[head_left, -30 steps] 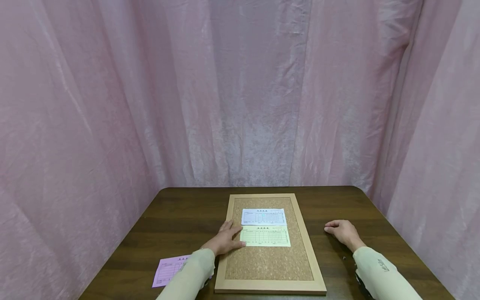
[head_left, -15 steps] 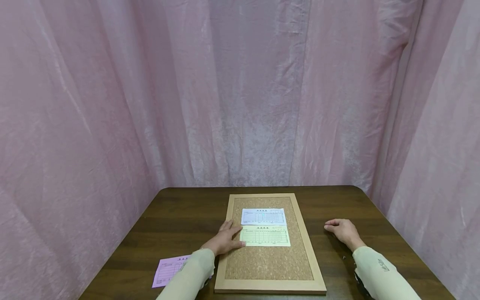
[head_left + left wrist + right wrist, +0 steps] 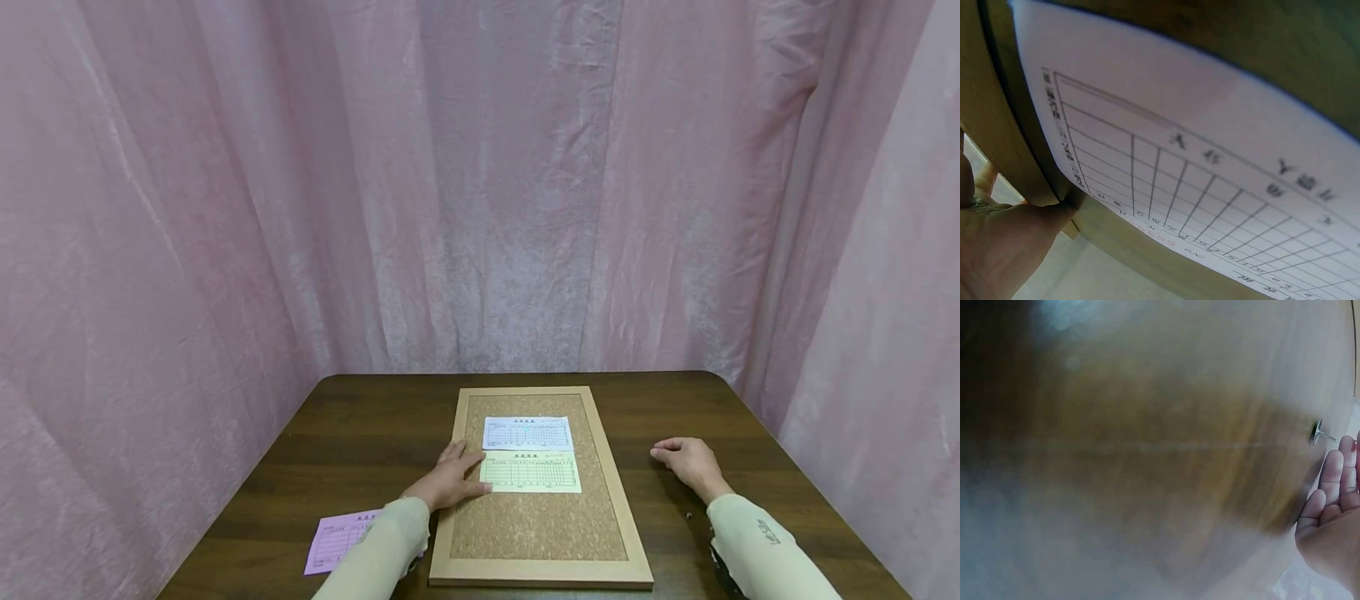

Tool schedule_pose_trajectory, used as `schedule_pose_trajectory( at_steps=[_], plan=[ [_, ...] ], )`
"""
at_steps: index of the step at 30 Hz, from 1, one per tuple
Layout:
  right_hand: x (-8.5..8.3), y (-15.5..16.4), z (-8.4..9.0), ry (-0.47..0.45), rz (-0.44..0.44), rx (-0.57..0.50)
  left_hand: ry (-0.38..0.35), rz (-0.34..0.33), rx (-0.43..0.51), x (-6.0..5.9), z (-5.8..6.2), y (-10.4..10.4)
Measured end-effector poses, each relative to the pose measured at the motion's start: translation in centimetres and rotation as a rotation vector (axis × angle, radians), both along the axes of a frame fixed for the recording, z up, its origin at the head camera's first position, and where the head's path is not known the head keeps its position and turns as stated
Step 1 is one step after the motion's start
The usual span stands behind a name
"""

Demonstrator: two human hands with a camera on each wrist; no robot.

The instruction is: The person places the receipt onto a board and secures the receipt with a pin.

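Observation:
In the head view a cork board [image 3: 540,529] with a pale wooden frame lies on the table. My left hand [image 3: 447,481] rests on its left side, fingers spread over the frame and thumb at the left edge of a green printed slip [image 3: 531,473]. Just above the green slip lies a blue slip [image 3: 527,434] with a small cyan spot on it. My right hand [image 3: 687,467] is low over the table right of the board, thumb close to the bent fingers; whether they pinch anything is hidden. Near its curled fingers a metal thumbtack [image 3: 1317,432] shows in the right wrist view.
A purple slip [image 3: 337,540] lies on the dark wooden table [image 3: 360,433] left of the board, partly under my left sleeve; it fills the left wrist view. A small dark thing [image 3: 688,515] sits near my right wrist. Pink curtains [image 3: 517,208] hang behind.
Almost nothing differs. My right hand has shifted very slightly to the right; the left hand, slips and board stay in place.

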State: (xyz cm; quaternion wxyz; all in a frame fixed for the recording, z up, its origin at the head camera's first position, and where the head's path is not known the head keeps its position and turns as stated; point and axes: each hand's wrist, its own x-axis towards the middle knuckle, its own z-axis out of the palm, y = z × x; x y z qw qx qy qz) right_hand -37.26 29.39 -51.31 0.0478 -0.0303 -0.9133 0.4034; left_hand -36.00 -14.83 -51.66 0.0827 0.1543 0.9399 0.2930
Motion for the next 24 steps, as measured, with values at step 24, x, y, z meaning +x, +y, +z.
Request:
schedule_pose_trajectory(
  at_steps=[24],
  plan=[
    [-0.1, -1.2, 1.0, 0.029, 0.019, -0.004, -0.020, 0.012, 0.002, -0.1, -0.1, 0.1]
  ],
)
